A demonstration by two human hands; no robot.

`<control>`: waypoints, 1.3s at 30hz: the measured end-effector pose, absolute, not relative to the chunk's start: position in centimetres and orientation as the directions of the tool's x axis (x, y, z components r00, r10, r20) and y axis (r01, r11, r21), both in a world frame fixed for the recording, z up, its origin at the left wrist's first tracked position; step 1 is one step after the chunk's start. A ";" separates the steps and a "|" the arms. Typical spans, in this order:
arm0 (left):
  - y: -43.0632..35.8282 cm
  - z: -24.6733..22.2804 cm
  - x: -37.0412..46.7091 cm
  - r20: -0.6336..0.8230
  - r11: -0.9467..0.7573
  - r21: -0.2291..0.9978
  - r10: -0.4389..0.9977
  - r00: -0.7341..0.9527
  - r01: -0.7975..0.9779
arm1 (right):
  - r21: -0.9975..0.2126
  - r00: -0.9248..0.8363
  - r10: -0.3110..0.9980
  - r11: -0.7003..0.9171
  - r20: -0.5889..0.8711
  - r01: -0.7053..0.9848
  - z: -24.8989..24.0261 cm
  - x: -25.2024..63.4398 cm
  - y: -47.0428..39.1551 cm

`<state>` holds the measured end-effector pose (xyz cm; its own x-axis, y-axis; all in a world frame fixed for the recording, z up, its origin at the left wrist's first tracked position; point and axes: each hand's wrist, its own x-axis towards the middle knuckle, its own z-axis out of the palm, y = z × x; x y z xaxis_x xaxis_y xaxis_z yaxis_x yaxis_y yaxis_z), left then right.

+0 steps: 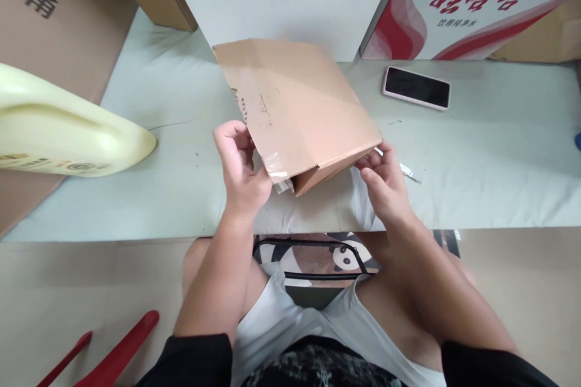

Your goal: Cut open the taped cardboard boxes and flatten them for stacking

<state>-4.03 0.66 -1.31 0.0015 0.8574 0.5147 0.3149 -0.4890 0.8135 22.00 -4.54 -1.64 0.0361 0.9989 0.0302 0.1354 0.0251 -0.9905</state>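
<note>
A brown cardboard box [299, 103] is tilted up over the pale green cloth, one flap spread toward the left. Clear tape [276, 163] clings to the flap's near corner. My left hand [242, 172] is closed on the flap's left edge, its fingers partly hidden behind the cardboard. At the box's right corner, my right hand [384, 181] grips the lower edge, with some fingertips tucked underneath. A slim white item with a thin metal tip [408, 172] shows just behind my right hand; I cannot tell whether it lies on the cloth or is held.
A phone [416, 88] lies at the right on the cloth-covered table [490, 151]. A white box [290, 0] and a red-and-white carton [463, 12] stand along the back. To the left are a pale yellow bottle [77, 127] and a large carton [68, 30].
</note>
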 end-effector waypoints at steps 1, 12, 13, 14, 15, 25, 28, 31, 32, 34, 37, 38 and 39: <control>0.6 -1.2 -4.0 0.506 -0.482 0.819 0.862 0.003 0.311 | -0.988 0.038 0.999 0.021 0.027 0.153 -1.7 22.0 -4.6; 0.4 0.1 -4.1 0.631 -0.637 0.761 0.771 0.086 0.124 | -0.995 0.092 0.991 0.100 0.098 -0.018 -2.6 22.0 -4.5; 0.3 0.2 -4.0 0.639 -0.647 0.750 0.762 0.101 0.138 | -0.994 0.101 0.990 0.102 0.098 -0.034 -2.8 22.0 -4.5; 0.3 0.4 -4.0 0.645 -0.655 0.741 0.755 0.114 0.149 | -0.994 0.111 0.989 0.100 0.095 -0.045 -3.0 21.9 -4.5; 0.2 0.6 -3.9 0.642 -0.655 0.739 0.756 0.130 0.158 | -0.994 0.124 0.988 0.095 0.088 -0.053 -3.1 21.9 -4.4; 0.1 0.6 -3.6 0.637 -0.664 0.714 0.748 0.187 0.222 | -0.995 0.123 0.989 0.090 0.084 -0.046 -3.3 21.5 -4.4; 0.2 0.5 -3.5 0.652 -0.675 0.699 0.737 0.176 0.237 | -0.996 0.104 0.991 0.085 0.080 -0.037 -3.2 21.5 -4.4; 0.1 0.5 -3.5 0.649 -0.669 0.699 0.742 0.168 0.254 | -0.996 0.099 0.992 0.080 0.077 -0.030 -3.2 21.6 -4.4; 0.1 0.6 -3.5 0.643 -0.662 0.705 0.748 0.163 0.256 | -0.996 0.101 0.992 0.079 0.076 -0.032 -3.2 21.6 -4.4; 0.0 0.7 -3.5 0.617 -0.635 0.734 0.772 0.153 0.242 | -0.996 0.102 0.992 0.076 0.072 -0.038 -3.2 21.6 -4.4; 0.0 0.8 -3.6 0.578 -0.593 0.785 0.805 0.134 0.178 | -0.997 0.095 0.994 0.065 0.060 -0.046 -3.2 21.6 -4.4; 0.0 0.9 -3.6 0.571 -0.586 0.796 0.810 0.133 0.153 | -0.997 0.091 0.994 0.061 0.057 -0.049 -3.1 21.6 -4.4; 0.0 0.9 -3.7 0.568 -0.583 0.802 0.812 0.134 0.131 | -0.997 0.088 0.995 0.057 0.053 -0.050 -3.1 21.6 -4.5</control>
